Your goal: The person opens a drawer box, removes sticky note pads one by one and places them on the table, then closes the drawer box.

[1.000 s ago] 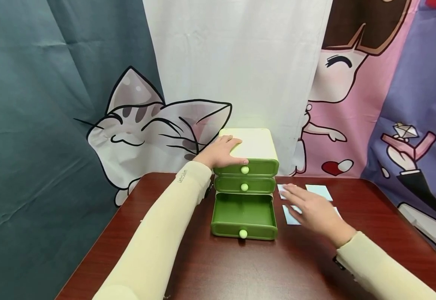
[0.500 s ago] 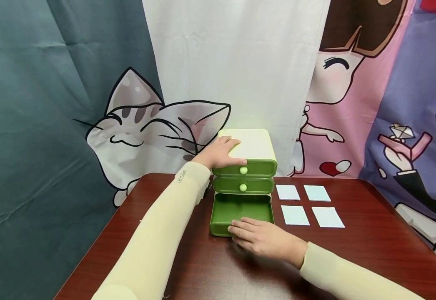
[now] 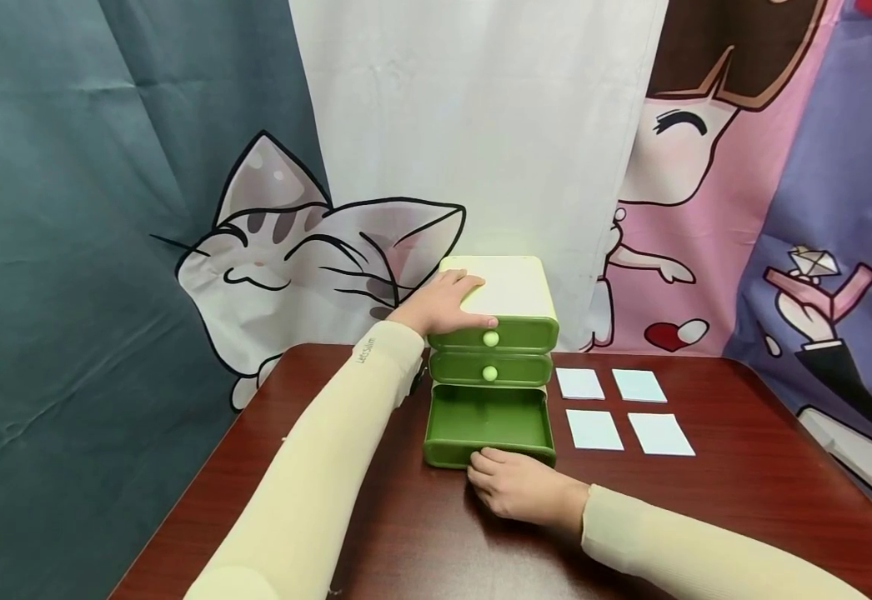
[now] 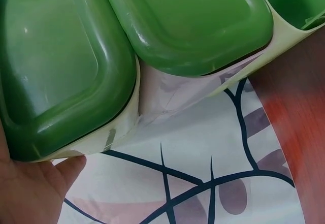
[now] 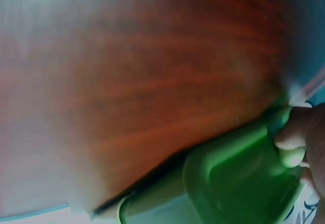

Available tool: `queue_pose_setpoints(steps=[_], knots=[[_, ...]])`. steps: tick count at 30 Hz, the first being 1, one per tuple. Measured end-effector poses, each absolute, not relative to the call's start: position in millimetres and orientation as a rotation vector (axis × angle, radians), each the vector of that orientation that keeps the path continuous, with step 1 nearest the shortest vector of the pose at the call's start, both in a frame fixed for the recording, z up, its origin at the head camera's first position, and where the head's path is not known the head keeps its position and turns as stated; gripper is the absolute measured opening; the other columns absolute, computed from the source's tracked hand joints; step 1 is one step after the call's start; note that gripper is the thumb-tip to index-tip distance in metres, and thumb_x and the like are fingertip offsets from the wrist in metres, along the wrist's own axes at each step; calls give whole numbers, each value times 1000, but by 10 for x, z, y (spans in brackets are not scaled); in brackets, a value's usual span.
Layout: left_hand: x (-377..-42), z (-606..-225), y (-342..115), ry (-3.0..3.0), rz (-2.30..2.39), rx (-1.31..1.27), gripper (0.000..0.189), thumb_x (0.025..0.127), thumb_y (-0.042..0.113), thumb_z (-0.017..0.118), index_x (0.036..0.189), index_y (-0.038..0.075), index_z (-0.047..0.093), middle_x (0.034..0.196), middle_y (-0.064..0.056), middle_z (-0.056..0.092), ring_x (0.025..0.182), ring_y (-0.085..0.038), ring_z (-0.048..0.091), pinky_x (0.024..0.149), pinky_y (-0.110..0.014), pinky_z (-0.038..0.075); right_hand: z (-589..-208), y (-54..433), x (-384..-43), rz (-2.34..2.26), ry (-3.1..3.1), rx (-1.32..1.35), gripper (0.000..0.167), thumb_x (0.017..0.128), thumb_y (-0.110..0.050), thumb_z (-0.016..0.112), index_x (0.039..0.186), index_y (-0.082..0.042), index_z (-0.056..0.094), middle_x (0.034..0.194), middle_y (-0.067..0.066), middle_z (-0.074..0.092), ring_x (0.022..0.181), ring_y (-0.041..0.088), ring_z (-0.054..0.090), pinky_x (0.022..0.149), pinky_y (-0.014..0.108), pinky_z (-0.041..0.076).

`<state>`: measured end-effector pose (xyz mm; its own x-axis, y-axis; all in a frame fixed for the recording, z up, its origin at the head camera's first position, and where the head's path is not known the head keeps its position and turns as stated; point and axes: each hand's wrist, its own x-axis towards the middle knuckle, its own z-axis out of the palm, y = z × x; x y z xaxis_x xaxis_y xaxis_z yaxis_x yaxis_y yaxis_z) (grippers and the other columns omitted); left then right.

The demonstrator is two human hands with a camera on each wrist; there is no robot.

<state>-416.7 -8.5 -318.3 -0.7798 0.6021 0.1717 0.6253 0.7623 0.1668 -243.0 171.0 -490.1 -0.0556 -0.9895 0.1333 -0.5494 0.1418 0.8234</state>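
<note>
A small drawer unit (image 3: 514, 287) with a cream top and green drawers stands on the table. My left hand (image 3: 447, 304) grips its upper left corner, thumb over the front edge and fingers on the top. In the left wrist view that hand (image 4: 38, 186) wraps the corner beside the top drawer. The bottom drawer (image 3: 481, 417) is pulled out and bare inside. My right hand (image 3: 522, 487) is at its front; in the right wrist view its fingers pinch the pale green knob (image 5: 292, 157). The upper two drawers are closed, each with a round knob.
Several pale square paper sheets lie right of the unit, among them a front sheet (image 3: 593, 430) and a back one (image 3: 639, 386). The dark red wooden table (image 3: 406, 533) meets a printed curtain (image 3: 481, 125) behind.
My right hand has moved left from over the paper sheets to the bottom drawer's front and taken its knob. The drawer sits slightly further in. My left hand has stayed put.
</note>
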Motion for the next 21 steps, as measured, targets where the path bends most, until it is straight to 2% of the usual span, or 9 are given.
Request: queue_pose_setpoints(steps=[3, 21], knots=[[-4175, -3185, -84, -2847, -329, -993, 94, 81, 82, 55, 156, 29, 38, 162, -8, 30, 149, -25, 26, 118, -47, 30, -4930, 1714, -2425, -803, -1751, 1454, 31, 95, -31, 46, 94, -20, 75, 98, 0, 63, 98, 22, 57, 88, 33, 48], [-4125, -3165, -87, -2852, -338, -995, 92, 83, 80, 57, 157, 27, 38, 162, -8, 29, 149, -26, 25, 118, -48, 30, -4916, 1671, -2526, -749, -1797, 1444, 23, 92, -31, 53, 84, -23, 73, 93, -2, 60, 91, 21, 52, 86, 31, 47]])
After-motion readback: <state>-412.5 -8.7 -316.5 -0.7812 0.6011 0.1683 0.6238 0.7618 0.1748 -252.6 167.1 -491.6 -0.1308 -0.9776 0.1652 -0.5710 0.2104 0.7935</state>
